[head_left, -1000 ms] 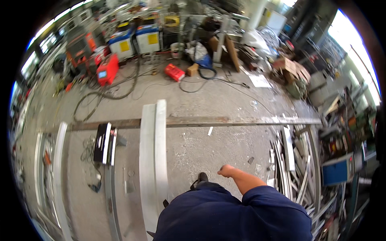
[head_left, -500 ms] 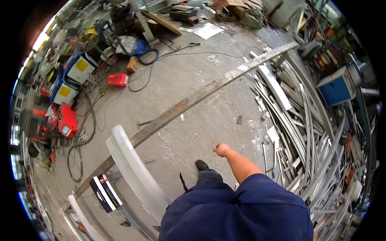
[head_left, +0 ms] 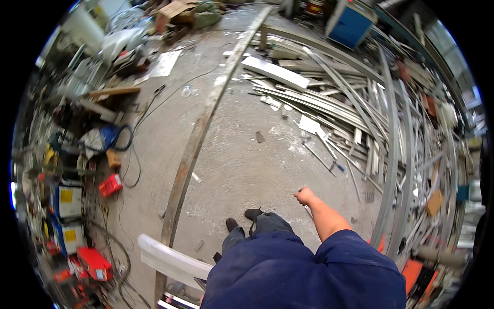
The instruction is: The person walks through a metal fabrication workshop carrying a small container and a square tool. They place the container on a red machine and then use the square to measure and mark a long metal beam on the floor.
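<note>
Through the head camera I look down at a rough, dusty, grey concrete floor [head_left: 226,175], which takes the middle of my view. The bare right hand [head_left: 304,195] is at 4 o'clock, in the air above this floor. Its fingers seem curled inward, but I cannot tell whether they are pressed together or pinch some small thing. The left hand is out of my view, so its state I cannot tell. Nearest to the right hand I find a thin pale strip [head_left: 308,210]; it lies at 4 o'clock too, just beside the forearm [head_left: 329,219]. At 6 o'clock I see two dark shoes [head_left: 252,212] on the floor.

A long, worn, brown-grey metal beam [head_left: 191,149] runs from 12 o'clock to 7 o'clock, where a pale metal profile [head_left: 170,256] crosses over it. From 1 to 3 o'clock lies a tangled heap of silvery metal lengths [head_left: 319,103], and beyond it, at 1 o'clock, stands a blue box-shaped cabinet [head_left: 350,26]. At 9 o'clock I notice crumpled blue plastic [head_left: 107,136]. A small red box [head_left: 110,185] lies between 8 and 9 o'clock, and a bigger red machine [head_left: 95,263] is at 8 o'clock. A flat white sheet [head_left: 164,64] lies between 10 and 11 o'clock.
</note>
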A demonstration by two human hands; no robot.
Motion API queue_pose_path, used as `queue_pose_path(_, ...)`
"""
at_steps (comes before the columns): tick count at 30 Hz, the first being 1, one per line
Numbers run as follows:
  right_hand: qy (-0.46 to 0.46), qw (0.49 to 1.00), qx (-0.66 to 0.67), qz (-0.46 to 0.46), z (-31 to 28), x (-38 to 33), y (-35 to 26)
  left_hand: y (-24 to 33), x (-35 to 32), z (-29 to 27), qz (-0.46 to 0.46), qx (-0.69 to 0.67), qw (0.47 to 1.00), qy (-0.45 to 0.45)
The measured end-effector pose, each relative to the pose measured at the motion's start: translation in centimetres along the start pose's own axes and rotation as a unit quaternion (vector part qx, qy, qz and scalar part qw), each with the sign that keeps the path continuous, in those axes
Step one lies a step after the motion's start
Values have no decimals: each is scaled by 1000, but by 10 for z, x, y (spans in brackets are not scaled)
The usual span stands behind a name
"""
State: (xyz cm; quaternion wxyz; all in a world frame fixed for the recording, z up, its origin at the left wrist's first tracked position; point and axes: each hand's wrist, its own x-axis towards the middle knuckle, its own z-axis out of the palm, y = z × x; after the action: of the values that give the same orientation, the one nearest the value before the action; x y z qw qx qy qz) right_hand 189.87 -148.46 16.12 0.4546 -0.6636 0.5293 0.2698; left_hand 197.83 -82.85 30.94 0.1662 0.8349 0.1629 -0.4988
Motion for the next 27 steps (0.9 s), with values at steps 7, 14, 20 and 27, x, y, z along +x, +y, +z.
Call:
queue_pose_path(7, 69, 963, 240, 96, 42, -89, 123, 55, 57, -104, 95, 91, 991, -11)
queue_pose_path(14, 75, 977, 175, 97, 122, -186, 132, 89, 144, -152, 82, 57, 995, 19)
queue_pose_path(20, 109, 955, 273, 47, 145, -260, 117, 87, 202, -150, 237, 313, 913, -110)
queue_pose_path(27, 166, 904, 367, 141, 179, -318, 186, 136, 194, -120, 106, 451, 881, -90)
